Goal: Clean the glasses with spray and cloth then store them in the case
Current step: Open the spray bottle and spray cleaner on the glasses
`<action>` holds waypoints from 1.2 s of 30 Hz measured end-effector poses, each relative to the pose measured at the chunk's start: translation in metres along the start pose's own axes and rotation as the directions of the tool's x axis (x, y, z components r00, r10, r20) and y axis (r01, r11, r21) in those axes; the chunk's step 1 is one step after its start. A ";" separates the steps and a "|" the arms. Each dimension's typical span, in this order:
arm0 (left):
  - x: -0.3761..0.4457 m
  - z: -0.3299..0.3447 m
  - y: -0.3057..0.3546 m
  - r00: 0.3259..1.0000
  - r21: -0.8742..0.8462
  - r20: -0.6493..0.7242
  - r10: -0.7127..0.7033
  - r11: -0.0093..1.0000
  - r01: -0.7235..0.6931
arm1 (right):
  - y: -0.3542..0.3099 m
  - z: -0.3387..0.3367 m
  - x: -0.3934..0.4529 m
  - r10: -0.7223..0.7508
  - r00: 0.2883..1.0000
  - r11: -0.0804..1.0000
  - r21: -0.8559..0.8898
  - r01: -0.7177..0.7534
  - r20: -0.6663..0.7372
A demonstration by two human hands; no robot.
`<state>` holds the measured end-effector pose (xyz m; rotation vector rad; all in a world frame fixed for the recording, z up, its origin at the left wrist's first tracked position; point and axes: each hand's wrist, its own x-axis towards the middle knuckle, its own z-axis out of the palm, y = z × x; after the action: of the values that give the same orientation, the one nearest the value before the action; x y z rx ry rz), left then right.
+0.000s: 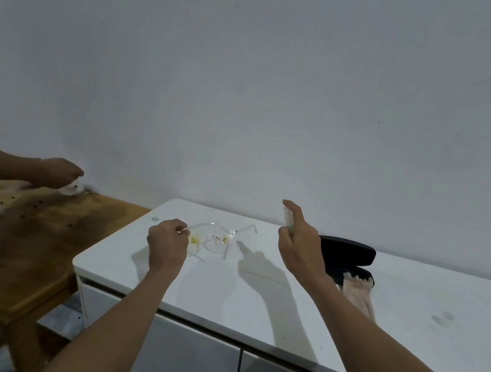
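Nearest the camera, two bare forearms reached out over the white table (251, 307), and between them lay the glasses (214, 237), clear-framed, with yellowish smears on the lenses. They sat toward the far left part of the table top, their long axis running left to right, temples open and trailing toward the near side. The left hand (166, 245) was right at the frame's left end, thumb and fingertips pinching the left temple near its hinge, so it was plainly the nearer hand and the one steadying the piece. The right hand (300, 245) was raised to the right of the glasses and apart from them, its fingers wrapped round a small pale spray bottle (288, 217), with the index finger lying over the top; the nozzle seemed to face left toward the lenses, though its tip was too small to make out. By my judgement the spraying step was in hand, and the coming move turned on aiming leftward and down across that short gap. Beyond the right hand, the black case (352, 254) stood open by the far edge, a pale cloth (357, 293) draped from it toward the near side. Further left, over a wooden bench (23, 232), another person's hand (59, 174) appeared blurred.
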<state>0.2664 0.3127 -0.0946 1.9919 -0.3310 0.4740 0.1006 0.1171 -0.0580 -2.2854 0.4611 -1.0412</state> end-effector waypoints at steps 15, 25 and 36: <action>0.014 -0.001 0.030 0.990 -0.337 0.023 -0.140 0.931 0.140 | -0.012 0.033 -0.011 -0.156 0.981 0.986 -0.048 0.162 0.114; 0.017 -0.009 0.048 0.994 -0.406 0.053 -0.092 0.908 0.106 | -0.025 0.044 0.001 -0.171 0.985 0.985 -0.037 0.170 -0.019; 0.014 -0.010 0.051 0.995 -0.393 0.068 -0.075 0.915 0.096 | -0.025 0.045 0.005 -0.195 0.980 0.977 -0.088 0.192 -0.030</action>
<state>0.2554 0.2985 -0.0439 1.6160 -0.3408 0.2733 0.1398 0.1499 -0.0626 -2.4272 0.3075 -1.1823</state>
